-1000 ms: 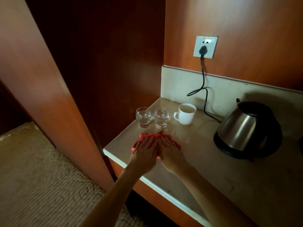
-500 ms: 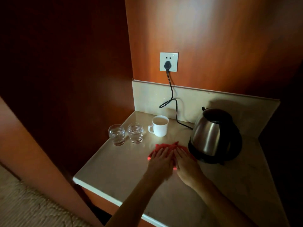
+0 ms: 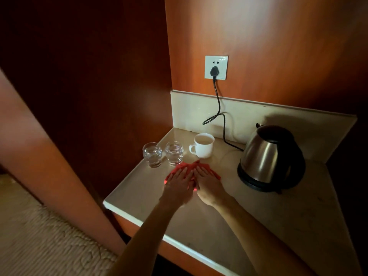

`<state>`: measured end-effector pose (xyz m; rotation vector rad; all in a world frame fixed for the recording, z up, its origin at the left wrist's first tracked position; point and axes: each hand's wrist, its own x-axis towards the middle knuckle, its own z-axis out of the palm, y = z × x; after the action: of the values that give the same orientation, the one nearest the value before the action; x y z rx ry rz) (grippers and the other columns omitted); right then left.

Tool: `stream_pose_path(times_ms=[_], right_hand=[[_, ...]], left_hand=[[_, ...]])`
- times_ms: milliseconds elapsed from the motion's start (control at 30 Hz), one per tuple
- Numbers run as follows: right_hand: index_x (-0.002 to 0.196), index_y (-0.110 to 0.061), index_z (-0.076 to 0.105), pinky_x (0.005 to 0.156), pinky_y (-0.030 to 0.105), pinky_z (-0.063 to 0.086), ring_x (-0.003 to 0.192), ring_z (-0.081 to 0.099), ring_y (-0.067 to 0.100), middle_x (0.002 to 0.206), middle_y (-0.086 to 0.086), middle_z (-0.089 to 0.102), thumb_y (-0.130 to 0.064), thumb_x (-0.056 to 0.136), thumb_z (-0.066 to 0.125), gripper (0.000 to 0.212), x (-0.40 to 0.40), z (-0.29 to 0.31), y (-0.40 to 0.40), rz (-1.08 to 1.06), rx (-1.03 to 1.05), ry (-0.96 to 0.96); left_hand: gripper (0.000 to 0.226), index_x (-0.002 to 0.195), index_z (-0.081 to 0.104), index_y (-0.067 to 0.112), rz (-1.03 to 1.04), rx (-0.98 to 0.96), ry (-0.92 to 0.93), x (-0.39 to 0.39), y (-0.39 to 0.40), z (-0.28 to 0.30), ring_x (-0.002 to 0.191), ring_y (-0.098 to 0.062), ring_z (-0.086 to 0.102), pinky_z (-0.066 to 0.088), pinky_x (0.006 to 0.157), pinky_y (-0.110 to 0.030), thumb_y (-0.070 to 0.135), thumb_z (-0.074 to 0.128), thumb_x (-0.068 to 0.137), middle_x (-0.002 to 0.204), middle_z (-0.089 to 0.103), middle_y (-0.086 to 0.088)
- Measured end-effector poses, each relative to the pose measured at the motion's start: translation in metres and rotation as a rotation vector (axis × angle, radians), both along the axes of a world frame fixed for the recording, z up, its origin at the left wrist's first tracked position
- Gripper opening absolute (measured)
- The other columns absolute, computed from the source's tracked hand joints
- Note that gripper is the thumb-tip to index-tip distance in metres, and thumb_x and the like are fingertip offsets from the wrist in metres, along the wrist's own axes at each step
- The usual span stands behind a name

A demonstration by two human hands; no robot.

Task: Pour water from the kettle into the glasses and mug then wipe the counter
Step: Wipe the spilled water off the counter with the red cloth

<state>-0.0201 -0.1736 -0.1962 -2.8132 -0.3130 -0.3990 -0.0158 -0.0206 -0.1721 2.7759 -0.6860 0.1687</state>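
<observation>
pouring looks done: both glasses (image 3: pixel 162 154) and the mug (image 3: pixel 203 145) hold water, kettle (image 3: pixel 270 156) parked on its base. my left hand (image 3: pixel 178 183) and right hand (image 3: pixel 208 183) press flat, fingers straight, on the red cloth (image 3: pixel 186 166) just in front of the glasses (gripping nothing), so wiping the counter (image 3: pixel 278 212) is what's left.

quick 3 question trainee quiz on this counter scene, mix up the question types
1. True or false: both glasses hold water.
2. Multiple choice: the red cloth lies A) under both hands, B) draped over the kettle, C) inside the mug.
3. Fill in: the kettle cord runs up to the wall ____.

Key:
1. True: the left glass and right glass both show water.
2. A: left hand and right hand press flat on the red cloth; kettle and mug stand apart.
3. Socket.
</observation>
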Motion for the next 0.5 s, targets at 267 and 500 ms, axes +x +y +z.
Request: stream_pose_path(times_ms=[267, 500], right_hand=[[0.123, -0.002, 0.071, 0.094, 0.047, 0.057, 0.117, 0.068, 0.029, 0.129, 0.014, 0.07, -0.025, 0.087, 0.048, 0.048, -0.094, -0.001, -0.005, 0.006, -0.017, -0.095], [0.107, 0.009, 0.075, 0.097, 0.037, 0.04, 0.103, 0.073, 0.037, 0.112, 0.024, 0.074, -0.024, 0.087, 0.045, 0.049, -0.117, -0.003, -0.068, -0.2, -0.072, -0.223]], left_hand=[[0.051, 0.127, 0.065, 0.02, -0.072, 0.021, -0.072, -0.074, 0.0, -0.013, 0.122, -0.029, 0.059, 0.05, 0.096, -0.053, 0.037, 0.035, 0.09, 0.132, 0.062, -0.009], [0.05, 0.122, 0.068, 0.031, -0.204, 0.094, 0.067, -0.081, -0.068, 0.001, 0.117, -0.021, 0.063, 0.053, 0.092, -0.042, 0.043, 0.037, 0.084, 0.127, 0.067, 0.002]])
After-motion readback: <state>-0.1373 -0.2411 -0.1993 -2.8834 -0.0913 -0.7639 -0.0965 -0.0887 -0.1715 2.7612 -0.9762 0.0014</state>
